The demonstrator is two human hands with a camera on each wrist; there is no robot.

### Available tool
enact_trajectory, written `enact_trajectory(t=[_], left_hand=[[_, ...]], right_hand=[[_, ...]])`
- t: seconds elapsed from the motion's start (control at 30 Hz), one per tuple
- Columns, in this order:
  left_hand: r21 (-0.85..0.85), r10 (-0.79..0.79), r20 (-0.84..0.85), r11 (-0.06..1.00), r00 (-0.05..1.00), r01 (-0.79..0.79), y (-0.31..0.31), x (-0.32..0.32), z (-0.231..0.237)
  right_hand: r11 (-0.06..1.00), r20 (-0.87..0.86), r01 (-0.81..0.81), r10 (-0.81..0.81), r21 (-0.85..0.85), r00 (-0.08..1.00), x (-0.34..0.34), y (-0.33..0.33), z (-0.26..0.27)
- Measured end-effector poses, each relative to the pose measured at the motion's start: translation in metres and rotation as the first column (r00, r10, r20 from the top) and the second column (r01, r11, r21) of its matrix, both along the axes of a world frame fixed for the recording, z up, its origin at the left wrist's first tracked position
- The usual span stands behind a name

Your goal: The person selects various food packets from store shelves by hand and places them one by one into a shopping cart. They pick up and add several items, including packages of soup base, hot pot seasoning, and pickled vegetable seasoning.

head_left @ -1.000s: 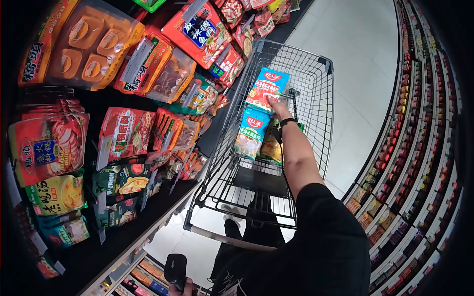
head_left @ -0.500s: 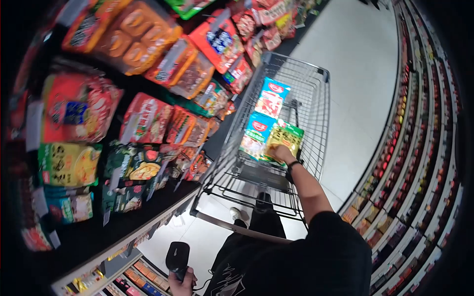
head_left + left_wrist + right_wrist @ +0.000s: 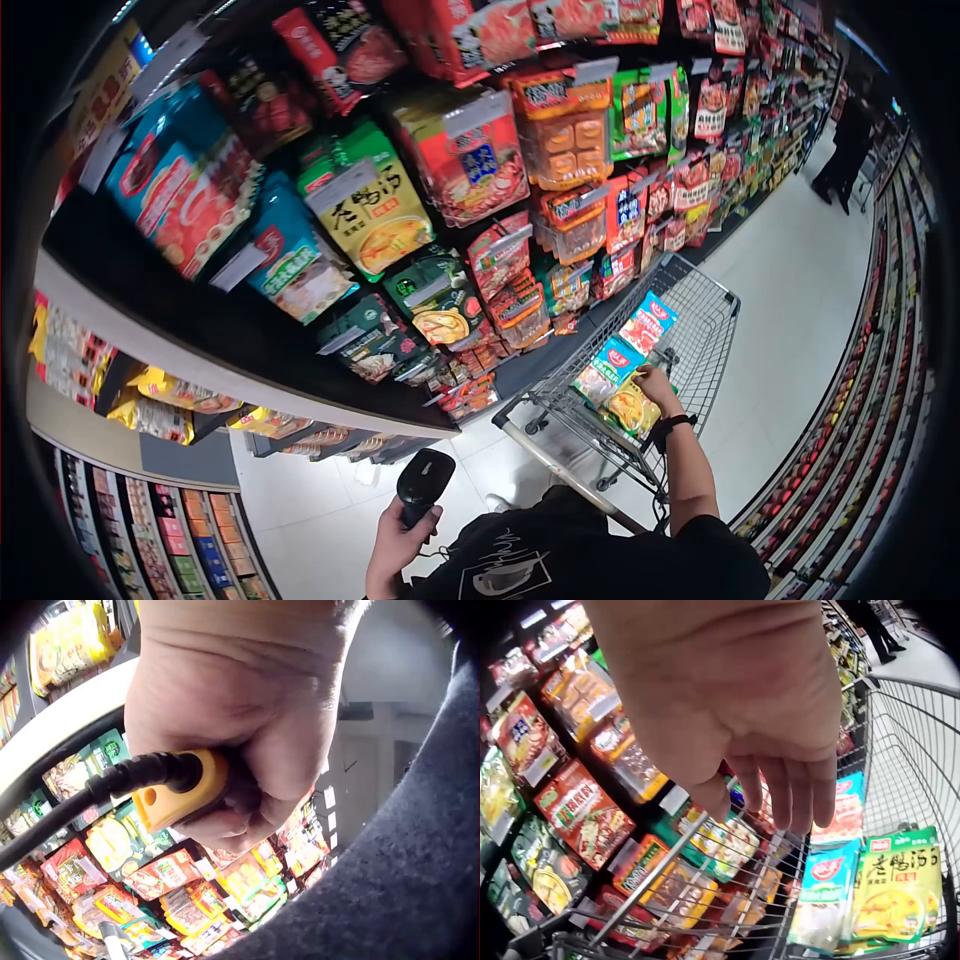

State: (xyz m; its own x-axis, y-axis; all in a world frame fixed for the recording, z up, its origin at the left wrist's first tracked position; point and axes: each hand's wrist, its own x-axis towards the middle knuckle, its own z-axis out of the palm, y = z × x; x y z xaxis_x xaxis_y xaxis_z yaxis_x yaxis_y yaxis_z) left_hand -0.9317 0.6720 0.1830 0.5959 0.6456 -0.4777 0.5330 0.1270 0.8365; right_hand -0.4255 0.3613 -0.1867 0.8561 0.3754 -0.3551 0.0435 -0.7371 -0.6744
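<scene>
The left hand (image 3: 402, 535) grips a black handheld scanner (image 3: 425, 477); the left wrist view shows its fingers curled round the yellow-and-black handle (image 3: 191, 791), a cable trailing from it. Over the shopping cart (image 3: 704, 273) is the right hand (image 3: 658, 390), holding nothing, its fingers relaxed and pointing down in the right wrist view. Inside the cart lie a green-and-yellow packet (image 3: 898, 889), a blue-and-white packet (image 3: 823, 892) and, further forward, a blue-and-red packet (image 3: 844, 814). The right fingers are nearest the green-and-yellow one in the head view, apart from it in the wrist view.
A shelf rack (image 3: 350, 415) of hanging food packets runs along the left and ahead. Curved shelves of small goods (image 3: 850, 400) line the right side. Far down the aisle (image 3: 790, 240) stands a person in dark clothes (image 3: 848, 150). Lower shelves hold yellow bags (image 3: 150, 415).
The head view has turned left towards the shelf. My left hand with the scanner has come further into view. My right hand has moved from the blue-and-red packet to the green-and-yellow one, then off it.
</scene>
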Motion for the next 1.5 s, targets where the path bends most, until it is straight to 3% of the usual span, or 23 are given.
enact_trajectory(t=[0.17, 0.37, 0.5, 0.6, 0.7, 0.73, 0.77, 0.83, 0.97, 1.17, 1.3, 1.37, 1.43, 1.5], left_hand=[[-0.007, 0.09, 0.128, 0.996, 0.988, -0.09, 0.018, -0.066, -0.013], [-0.009, 0.26, 0.219, 0.964, 0.941, -0.264, 0.02, -0.137, -0.031], [-0.055, 0.291, 0.245, 0.956, 0.925, -0.287, 0.031, -0.163, -0.044], [-0.068, 0.265, 0.222, 0.964, 0.938, -0.256, 0.046, -0.175, -0.044], [-0.04, 0.196, 0.207, 0.981, 0.959, -0.192, 0.06, -0.183, -0.042], [-0.041, 0.18, 0.186, 0.984, 0.966, -0.175, 0.065, -0.185, -0.04], [-0.011, 0.153, 0.18, 0.988, 0.972, -0.153, 0.069, -0.188, -0.043], [-0.008, 0.142, 0.204, 0.99, 0.969, -0.143, 0.076, -0.189, -0.045], [-0.062, 0.135, 0.234, 0.99, 0.963, -0.124, 0.084, -0.192, -0.051], [-0.113, 0.12, 0.257, 0.989, 0.959, -0.093, 0.098, -0.21, -0.062], [-0.103, 0.163, 0.234, 0.985, 0.958, -0.142, 0.106, -0.215, -0.069], [0.04, 0.114, 0.189, 0.991, 0.975, -0.124, 0.112, -0.207, -0.073], [0.174, 0.065, 0.121, 0.981, 0.991, -0.086, 0.115, -0.2, -0.075], [0.313, 0.007, 0.05, 0.95, 0.999, -0.022, 0.123, -0.188, -0.075]], right_hand=[[0.991, 0.091, -0.057, 0.046, 0.118, 0.995, -0.037, 0.066, 0.083], [0.942, 0.1, -0.215, 0.195, 0.259, 0.976, -0.115, 0.16, 0.127], [0.867, 0.135, -0.495, 0.484, 0.061, 0.865, -0.189, 0.198, 0.158], [0.844, 0.227, -0.536, 0.527, -0.029, 0.819, -0.223, 0.202, 0.147], [0.845, 0.165, -0.528, 0.534, -0.083, 0.829, -0.261, 0.188, 0.156], [0.797, 0.244, -0.582, 0.603, -0.16, 0.76, -0.272, 0.179, 0.144], [0.848, 0.35, -0.511, 0.526, -0.143, 0.775, -0.292, 0.17, 0.13], [0.864, 0.306, -0.437, 0.498, -0.249, 0.811, -0.314, 0.165, 0.159], [0.83, 0.462, -0.317, 0.527, -0.458, 0.713, -0.318, 0.149, 0.134], [0.83, 0.436, -0.314, 0.52, -0.461, 0.735, -0.316, 0.128, 0.129], [0.865, 0.428, -0.338, 0.482, -0.37, 0.765, -0.304, 0.122, 0.118], [0.859, 0.315, -0.34, 0.468, -0.384, 0.826, -0.291, 0.128, 0.121], [0.9, 0.414, -0.257, 0.396, -0.352, 0.819, -0.296, 0.164, 0.166], [0.936, 0.608, -0.3, 0.349, -0.185, 0.713, -0.283, 0.2, 0.181]])
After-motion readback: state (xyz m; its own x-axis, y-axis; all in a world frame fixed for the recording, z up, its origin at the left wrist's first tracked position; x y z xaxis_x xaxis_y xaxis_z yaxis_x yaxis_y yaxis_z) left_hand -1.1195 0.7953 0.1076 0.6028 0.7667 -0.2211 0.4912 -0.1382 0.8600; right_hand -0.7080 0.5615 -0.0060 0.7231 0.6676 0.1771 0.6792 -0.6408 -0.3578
